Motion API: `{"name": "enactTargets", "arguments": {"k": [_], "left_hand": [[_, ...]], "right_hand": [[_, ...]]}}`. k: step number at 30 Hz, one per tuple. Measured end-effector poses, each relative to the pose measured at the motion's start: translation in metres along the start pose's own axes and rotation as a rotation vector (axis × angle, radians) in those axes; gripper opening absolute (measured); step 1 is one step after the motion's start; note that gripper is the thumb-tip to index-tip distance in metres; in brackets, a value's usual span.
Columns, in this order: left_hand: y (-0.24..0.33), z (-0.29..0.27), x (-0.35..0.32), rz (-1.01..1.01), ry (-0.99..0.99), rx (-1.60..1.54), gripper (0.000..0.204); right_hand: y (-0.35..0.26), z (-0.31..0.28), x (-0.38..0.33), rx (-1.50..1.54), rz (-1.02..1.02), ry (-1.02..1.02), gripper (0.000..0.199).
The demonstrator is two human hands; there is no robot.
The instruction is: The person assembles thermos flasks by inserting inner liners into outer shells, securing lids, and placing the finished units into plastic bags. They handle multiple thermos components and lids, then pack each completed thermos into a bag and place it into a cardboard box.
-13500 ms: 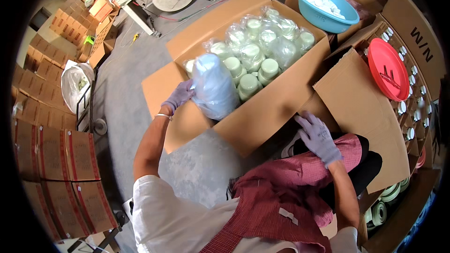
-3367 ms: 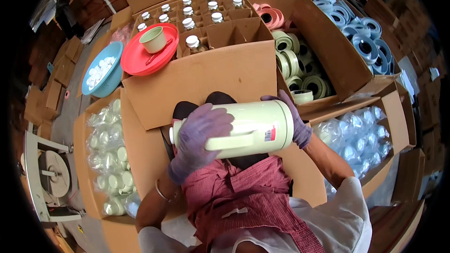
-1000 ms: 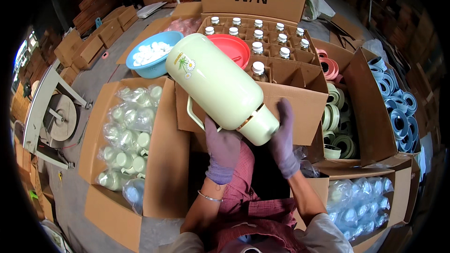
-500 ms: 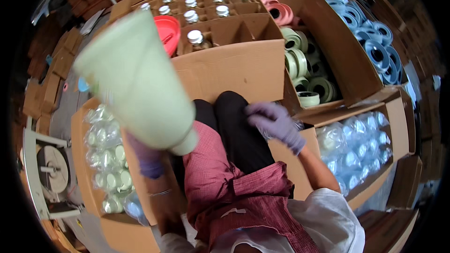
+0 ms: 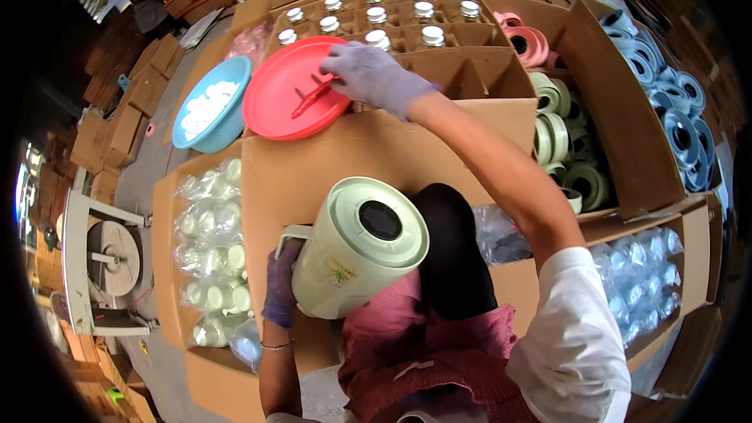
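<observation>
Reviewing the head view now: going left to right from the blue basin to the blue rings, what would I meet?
Blue basin → red dish → right hand → green rings → blue rings.

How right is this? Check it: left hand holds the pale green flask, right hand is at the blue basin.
Wrong on one point: in the head view, the right hand is at the red dish, not the blue basin. The left hand does hold the pale green flask.
</observation>
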State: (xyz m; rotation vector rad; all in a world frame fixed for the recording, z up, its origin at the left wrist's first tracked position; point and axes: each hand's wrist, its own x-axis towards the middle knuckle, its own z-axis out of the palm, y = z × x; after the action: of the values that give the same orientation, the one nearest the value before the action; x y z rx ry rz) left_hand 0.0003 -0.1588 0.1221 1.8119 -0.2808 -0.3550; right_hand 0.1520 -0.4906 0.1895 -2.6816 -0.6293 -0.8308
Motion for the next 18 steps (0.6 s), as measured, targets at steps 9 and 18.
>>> {"name": "enactTargets", "arguments": {"k": [9,18], "left_hand": [[-0.041,-0.018,0.005,0.201,-0.014,0.173,0.036],[-0.078,-0.034,0.056,0.278,-0.239,0.357,0.035]], "right_hand": [[-0.026,0.012,0.047,0.503,0.357,-0.240,0.033],[-0.086,-0.093,-0.087,0.361,-0.573,-0.303,0.015]]}}
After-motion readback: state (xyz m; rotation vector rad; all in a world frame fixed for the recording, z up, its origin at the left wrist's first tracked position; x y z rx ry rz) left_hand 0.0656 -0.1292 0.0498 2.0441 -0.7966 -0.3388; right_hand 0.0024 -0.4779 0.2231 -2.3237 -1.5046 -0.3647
